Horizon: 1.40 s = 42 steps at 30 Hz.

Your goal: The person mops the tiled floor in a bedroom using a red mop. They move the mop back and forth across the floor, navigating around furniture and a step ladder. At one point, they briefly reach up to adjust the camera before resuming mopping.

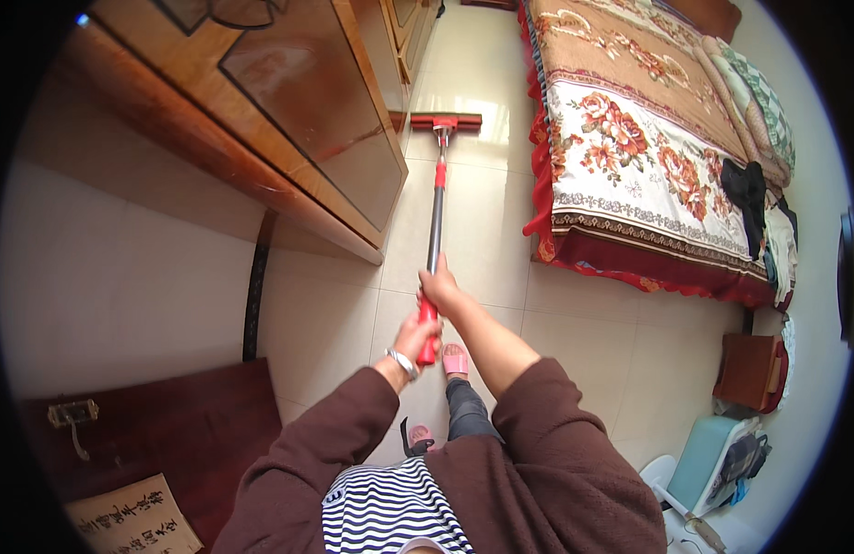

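Mop (436, 217) on the tiled floor (482, 245), between wooden cabinet (307, 102) and bed (621, 194); its long axis runs forward from the person, the red head (459, 122) at the far end lying crosswise. The left hand (417, 336) wraps the red grip near its end; the right hand (440, 284) encloses the handle farther forward.
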Each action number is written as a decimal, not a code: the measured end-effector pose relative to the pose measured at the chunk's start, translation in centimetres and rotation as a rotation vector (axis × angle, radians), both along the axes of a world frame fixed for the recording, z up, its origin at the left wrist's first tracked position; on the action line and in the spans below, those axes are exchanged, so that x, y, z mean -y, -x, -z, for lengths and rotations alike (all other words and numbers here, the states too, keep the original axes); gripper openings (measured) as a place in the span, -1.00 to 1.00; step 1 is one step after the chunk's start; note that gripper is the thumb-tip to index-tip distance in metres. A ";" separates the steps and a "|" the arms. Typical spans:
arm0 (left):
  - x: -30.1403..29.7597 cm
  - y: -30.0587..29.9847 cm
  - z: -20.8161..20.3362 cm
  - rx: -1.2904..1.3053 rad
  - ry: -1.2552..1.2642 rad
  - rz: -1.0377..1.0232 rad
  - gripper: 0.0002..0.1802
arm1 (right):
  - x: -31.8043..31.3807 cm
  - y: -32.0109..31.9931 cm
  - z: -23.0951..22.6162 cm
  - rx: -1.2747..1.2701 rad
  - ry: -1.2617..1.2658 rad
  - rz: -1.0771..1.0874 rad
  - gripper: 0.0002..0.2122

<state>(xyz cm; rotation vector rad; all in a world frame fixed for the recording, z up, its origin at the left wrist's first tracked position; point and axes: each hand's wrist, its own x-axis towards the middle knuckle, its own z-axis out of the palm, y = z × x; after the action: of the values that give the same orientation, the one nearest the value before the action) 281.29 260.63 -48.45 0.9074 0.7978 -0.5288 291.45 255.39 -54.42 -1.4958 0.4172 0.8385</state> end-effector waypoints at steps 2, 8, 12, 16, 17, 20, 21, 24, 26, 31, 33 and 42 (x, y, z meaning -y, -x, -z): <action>1.4 4.7 -1.0 0.029 -0.026 -0.003 -0.77 | 1.5 4.4 -0.8 -0.039 -0.026 -0.024 -0.44; 2.4 16.4 -7.0 -0.043 0.074 0.025 -0.72 | 3.3 16.9 -5.5 -0.140 -0.084 -0.033 -0.34; 0.8 20.3 -9.3 -0.109 0.040 0.060 -0.73 | 1.7 21.3 -7.3 -0.202 -0.096 0.014 -0.29; -0.7 18.4 -9.6 -0.066 0.028 0.060 -0.68 | 0.2 19.1 -7.6 -0.158 -0.074 -0.004 -0.30; -1.0 17.2 -9.4 -0.065 0.011 0.078 -0.66 | 0.0 17.8 -7.4 -0.158 -0.066 -0.001 -0.30; -1.5 11.9 -8.0 -0.082 -0.046 0.130 -0.60 | -0.8 12.9 -5.8 -0.163 -0.050 0.002 -0.30; -1.7 9.5 -7.1 -0.090 -0.069 0.153 -0.59 | -1.0 10.8 -4.9 -0.157 -0.052 0.007 -0.30; -2.2 0.3 -3.8 -0.066 -0.108 0.226 -0.56 | -1.8 1.4 -1.3 -0.074 -0.038 0.021 -0.31; -2.5 -7.5 -1.6 -0.012 -0.135 0.262 -0.60 | -2.4 -6.0 0.8 0.017 0.027 0.043 -0.38; -2.5 -25.8 0.8 0.090 -0.115 0.238 -0.81 | -2.7 -24.8 3.4 0.094 -0.023 0.112 -0.64; -1.7 -29.5 0.9 0.100 -0.094 0.209 -0.82 | -1.9 -28.8 3.5 0.124 -0.005 0.144 -0.70; 3.6 -17.4 0.3 -0.027 -0.233 0.311 -0.60 | 2.6 -20.3 3.8 0.056 0.474 -0.154 -0.74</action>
<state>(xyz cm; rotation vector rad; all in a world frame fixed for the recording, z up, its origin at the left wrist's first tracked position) 298.66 256.98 -48.70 1.2529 0.7567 -0.7310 311.79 252.83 -58.19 -2.0057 0.4863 0.8521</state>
